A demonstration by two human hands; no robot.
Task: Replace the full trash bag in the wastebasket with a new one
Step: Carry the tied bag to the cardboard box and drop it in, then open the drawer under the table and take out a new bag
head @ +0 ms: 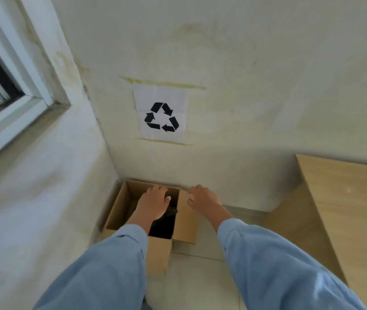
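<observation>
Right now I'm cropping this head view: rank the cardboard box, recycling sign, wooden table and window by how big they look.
1. Wooden table
2. Window
3. Cardboard box
4. Recycling sign

Table and window are cut off by the frame, so their order is unsure; the arms hide part of the box.

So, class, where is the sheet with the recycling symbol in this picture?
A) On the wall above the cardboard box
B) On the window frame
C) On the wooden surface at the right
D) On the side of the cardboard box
A: the recycling sheet is stuck to the wall, above the open cardboard box in the corner.
</observation>
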